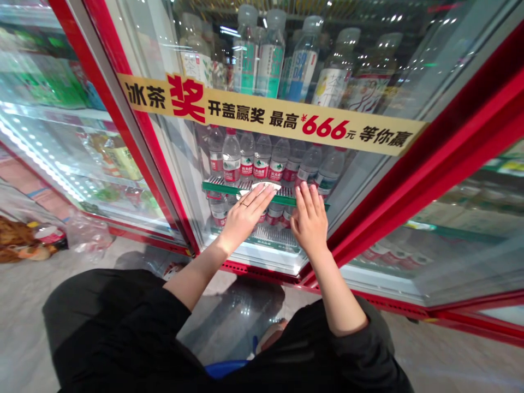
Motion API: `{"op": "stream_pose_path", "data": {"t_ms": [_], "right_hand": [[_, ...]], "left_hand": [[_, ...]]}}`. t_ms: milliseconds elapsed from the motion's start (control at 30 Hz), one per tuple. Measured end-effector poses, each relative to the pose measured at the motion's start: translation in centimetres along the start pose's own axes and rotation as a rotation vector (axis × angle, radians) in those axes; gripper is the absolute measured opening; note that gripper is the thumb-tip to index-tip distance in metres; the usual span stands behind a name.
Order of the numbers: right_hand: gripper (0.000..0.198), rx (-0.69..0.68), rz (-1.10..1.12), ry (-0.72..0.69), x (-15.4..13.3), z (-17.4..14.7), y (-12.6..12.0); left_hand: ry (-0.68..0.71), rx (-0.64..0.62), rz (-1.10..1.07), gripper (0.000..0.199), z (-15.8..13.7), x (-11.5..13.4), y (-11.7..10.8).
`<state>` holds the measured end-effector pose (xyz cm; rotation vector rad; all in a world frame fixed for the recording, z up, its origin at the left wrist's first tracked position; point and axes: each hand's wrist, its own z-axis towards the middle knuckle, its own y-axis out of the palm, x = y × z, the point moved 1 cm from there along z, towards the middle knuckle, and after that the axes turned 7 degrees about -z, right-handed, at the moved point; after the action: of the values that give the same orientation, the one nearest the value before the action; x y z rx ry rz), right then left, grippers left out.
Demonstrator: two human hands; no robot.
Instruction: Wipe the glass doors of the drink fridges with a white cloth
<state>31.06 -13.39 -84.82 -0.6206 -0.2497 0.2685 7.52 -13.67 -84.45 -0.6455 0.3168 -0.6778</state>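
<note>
My left hand [245, 214], with a ring on one finger, presses a folded white cloth [267, 186] against the glass door [249, 254] of a drinks fridge. The cloth shows past the fingertips and at their left side; the rest is hidden under the fingers. To the right, my right hand [310, 219] rests against the same glass, fingers stretched out and nothing visible in it. Behind the glass, water bottles [262, 155] with red and white labels stand in a row above a green shelf edge [221, 187].
A yellow banner [245, 111] with printed characters crosses the door above my hands. Red frames [409, 147] divide this door from neighbouring fridges. Something blue [225, 368] lies low between my legs. A clear plastic bag [88, 234] sits on the floor at left.
</note>
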Motion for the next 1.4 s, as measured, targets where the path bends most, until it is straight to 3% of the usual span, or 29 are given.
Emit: {"op": "stream_pose_path", "data": {"t_ms": [100, 200, 333, 533, 633, 767, 933, 1133, 1267, 1400], "right_hand": [[0.088, 0.006, 0.003, 0.004, 0.2, -0.3, -0.4], [0.089, 0.025, -0.008, 0.016, 0.4, -0.4, -0.5], [0.088, 0.009, 0.021, 0.049, 1.0, -0.4, -0.6], [0.087, 0.023, 0.051, 0.073, 1.9, -0.7, -0.9], [0.087, 0.004, 0.05, 0.1, 2.0, -1.0, -1.1], [0.088, 0.029, 0.039, 0.094, 1.8, -1.0, -1.2], [0.087, 0.021, 0.041, 0.099, 1.9, -1.0, -1.1], [0.088, 0.069, 0.004, 0.077, 2.2, -1.4, -1.2], [0.088, 0.059, -0.003, 0.101, 2.4, -1.7, -1.6], [0.09, 0.037, 0.01, 0.103, 2.5, -1.8, -1.6]], "left_hand": [[-0.055, 0.068, -0.027, 0.095, 0.6, 0.0, 0.0], [-0.147, 0.145, -0.078, 0.096, 3.0, 1.2, 0.4], [-0.082, 0.168, -0.079, 0.092, 5.3, 2.8, 1.1], [0.12, 0.049, 0.013, 0.092, 2.6, 1.2, 0.7], [0.037, 0.075, -0.004, 0.099, 1.6, 0.5, -0.1], [-0.122, 0.167, -0.046, 0.101, 3.4, 1.6, -0.4], [-0.056, 0.092, -0.057, 0.095, 5.9, 4.0, 1.1], [0.091, -0.006, 0.004, 0.09, 3.0, 3.2, 1.8], [0.034, 0.064, -0.026, 0.1, 2.3, 2.4, 1.0], [-0.065, 0.149, -0.066, 0.097, 5.0, 3.6, 0.9]]}}
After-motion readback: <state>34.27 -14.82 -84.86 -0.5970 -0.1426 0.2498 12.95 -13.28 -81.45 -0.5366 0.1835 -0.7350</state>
